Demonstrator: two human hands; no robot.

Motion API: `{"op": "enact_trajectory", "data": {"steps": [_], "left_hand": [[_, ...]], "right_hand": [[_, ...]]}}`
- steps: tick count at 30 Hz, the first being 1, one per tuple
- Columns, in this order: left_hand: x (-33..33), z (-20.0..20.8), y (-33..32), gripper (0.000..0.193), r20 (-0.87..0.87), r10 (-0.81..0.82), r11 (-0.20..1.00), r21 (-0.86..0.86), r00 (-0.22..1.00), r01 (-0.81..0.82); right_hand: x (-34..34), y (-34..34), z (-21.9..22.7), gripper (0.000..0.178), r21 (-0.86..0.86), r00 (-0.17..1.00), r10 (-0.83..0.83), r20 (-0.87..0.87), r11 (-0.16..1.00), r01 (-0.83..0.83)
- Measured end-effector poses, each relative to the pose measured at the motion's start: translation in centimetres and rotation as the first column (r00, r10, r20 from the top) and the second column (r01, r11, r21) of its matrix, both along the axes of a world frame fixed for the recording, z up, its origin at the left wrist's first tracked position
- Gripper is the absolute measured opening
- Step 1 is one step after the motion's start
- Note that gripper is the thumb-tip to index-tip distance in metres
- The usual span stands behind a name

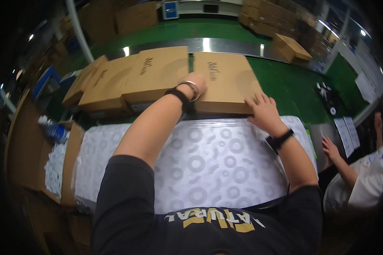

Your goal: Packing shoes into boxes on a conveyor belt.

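A brown cardboard box (227, 78) lies flat just ahead of me, dark print on its lid. At its near left edge, beside the gap to the neighbouring box, is my left hand (194, 85), its fingers curled against the box and their tips hidden. My right hand (266, 112) rests on the near right corner with fingers spread, the thumb lower by the front side. Under my forearms lies a stack of white patterned paper sheets (212, 165) with grey rings, a clear plastic film along its edges.
To the left, more cardboard boxes (157, 70) stand in a row. An open carton (72, 157) holds white crumpled pieces and a plastic bottle (53, 129). A metal rail (225, 46) crosses behind the green surface (281, 91). At right, a co-worker's hand (331, 148) rests near printed sheets (347, 134).
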State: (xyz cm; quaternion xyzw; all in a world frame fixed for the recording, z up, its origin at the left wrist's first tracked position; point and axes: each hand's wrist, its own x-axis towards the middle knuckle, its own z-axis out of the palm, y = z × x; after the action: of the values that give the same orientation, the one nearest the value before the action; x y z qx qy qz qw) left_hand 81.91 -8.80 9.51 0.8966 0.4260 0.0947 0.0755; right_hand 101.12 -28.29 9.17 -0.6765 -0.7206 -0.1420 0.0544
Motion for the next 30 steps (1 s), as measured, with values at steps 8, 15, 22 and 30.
{"op": "enact_trajectory", "data": {"steps": [8, 15, 22, 30], "left_hand": [[-23.3, 1.4, 8.0, 0.021, 0.004, 0.657, 0.719, 0.297, 0.754, -0.629], [-35.7, 2.0, 7.6, 0.086, -0.201, 0.910, 0.405, 0.250, 0.362, -0.879], [-37.2, 2.3, 10.1, 0.101, -0.383, 0.843, 0.445, 0.107, 0.377, -0.889], [-40.6, -0.2, 12.5, 0.113, -0.255, 0.823, 0.524, -0.001, 0.507, -0.852]], "right_hand": [[-2.9, -14.7, 0.7, 0.096, -0.544, 0.981, -0.076, -0.176, 0.838, -0.033], [-2.9, -16.4, 0.1, 0.091, -0.509, 0.940, -0.228, -0.255, 0.858, 0.070], [-2.4, -15.8, -0.8, 0.097, -0.538, 0.944, -0.230, -0.235, 0.840, 0.071], [-3.0, -15.7, -0.2, 0.096, -0.560, 0.916, -0.305, -0.259, 0.820, 0.114]]}}
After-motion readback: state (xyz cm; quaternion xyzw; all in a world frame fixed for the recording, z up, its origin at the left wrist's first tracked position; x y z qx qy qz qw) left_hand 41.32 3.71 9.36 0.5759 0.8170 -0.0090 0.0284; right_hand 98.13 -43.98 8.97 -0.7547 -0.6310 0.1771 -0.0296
